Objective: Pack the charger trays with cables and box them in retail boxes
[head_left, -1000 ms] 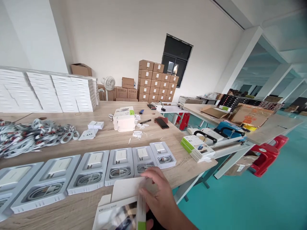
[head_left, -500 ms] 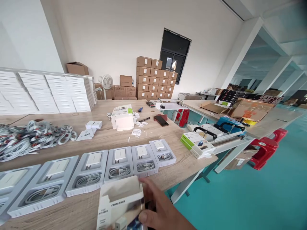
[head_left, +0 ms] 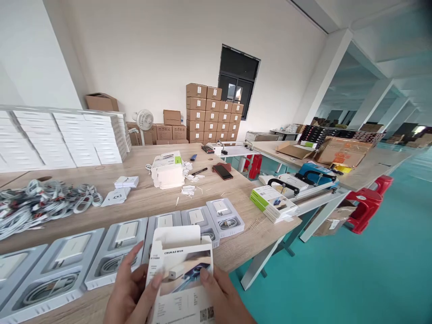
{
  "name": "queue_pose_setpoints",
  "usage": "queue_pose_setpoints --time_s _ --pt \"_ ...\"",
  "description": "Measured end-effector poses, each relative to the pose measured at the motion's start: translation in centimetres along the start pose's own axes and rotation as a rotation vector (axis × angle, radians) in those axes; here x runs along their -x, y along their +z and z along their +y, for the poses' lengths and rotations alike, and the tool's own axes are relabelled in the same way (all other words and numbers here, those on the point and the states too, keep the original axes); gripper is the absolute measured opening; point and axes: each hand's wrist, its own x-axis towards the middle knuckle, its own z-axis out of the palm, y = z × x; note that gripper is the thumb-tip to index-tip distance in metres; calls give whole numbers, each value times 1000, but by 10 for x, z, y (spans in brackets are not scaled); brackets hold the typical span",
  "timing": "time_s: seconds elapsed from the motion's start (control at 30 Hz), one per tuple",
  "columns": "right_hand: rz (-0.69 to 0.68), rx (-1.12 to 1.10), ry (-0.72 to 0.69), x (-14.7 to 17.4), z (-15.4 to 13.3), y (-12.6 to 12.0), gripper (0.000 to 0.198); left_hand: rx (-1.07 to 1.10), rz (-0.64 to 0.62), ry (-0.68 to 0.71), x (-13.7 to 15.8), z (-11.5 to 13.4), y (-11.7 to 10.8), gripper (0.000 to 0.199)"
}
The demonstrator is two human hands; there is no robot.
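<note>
Between my two hands, low in the view, I hold a printed white carton [head_left: 184, 288] upright, its top flaps open and a picture of a charger on its front. My left hand [head_left: 133, 288] grips the carton's left edge, thumb on the front and index finger raised. On the right edge my right hand [head_left: 221, 292] is closed, thumb pressed on the picture. Behind the carton runs a row of grey plastic trays [head_left: 97, 236], each with a white charger [head_left: 126, 231] and a coiled cable [head_left: 116, 263]. The carton partly covers some trays.
A heap of white cables [head_left: 43, 202] lies left, below stacked white boxes [head_left: 64, 139]. Flat cartons [head_left: 167, 173], small cards [head_left: 126, 181] and a phone [head_left: 222, 171] lie further back. Green-and-white boxes [head_left: 273, 202] sit by the table's right edge, near red stools [head_left: 364, 207].
The carton has risen and come more fully into view, along with my left hand, now plainly on its left side. The view has turned slightly to the right.
</note>
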Motion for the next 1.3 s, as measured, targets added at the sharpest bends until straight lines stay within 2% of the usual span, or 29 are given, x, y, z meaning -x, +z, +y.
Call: queue_pose_setpoints --time_s 0.1,0.2,0.3,0.43,0.57,0.6,0.67,0.73,0.83,0.97,1.03,1.13,1.23,1.3 --pt "-66 -49 -73 -6 -9 -2 65 96 -5 44 -8 3 5 86" --pt "-248 -195 -127 -11 -15 -3 91 104 -34 -19 -10 2 4 73" --pt "-281 -284 -171 -14 -15 -2 103 135 -70 -36 -10 0 2 70" --pt "-269 -292 -191 -18 -5 2 87 121 -90 -7 -11 -6 -1 61" --pt "-210 -175 -288 -25 7 2 36 108 -143 -19 -15 -14 -8 45" --pt "-169 -127 -310 -27 9 1 32 114 -168 -20 -16 -15 -10 43" --pt "-76 -52 -326 -31 10 -3 38 119 -223 -22 -16 -18 -14 40" --pt "-24 -18 -317 -36 7 -9 34 111 -281 -34 -16 -19 -15 39" --pt "-57 42 -316 -43 -2 -17 34 83 -329 -48 -13 -18 -15 37" --pt "-95 146 -369 -48 -9 -23 20 151 -350 -61 -11 -16 -13 43" --pt "-56 185 -437 -49 -8 -23 16 201 -373 -69 -12 -16 -12 44" --pt "0 313 -593 -49 -6 -22 7 184 -427 -69 -13 -16 -12 32" --pt "-11 447 -740 -48 -6 -20 11 148 -437 -60 -14 -14 -13 26" --pt "-31 476 -764 -48 -8 -20 12 125 -442 -48 -15 -14 -14 26"
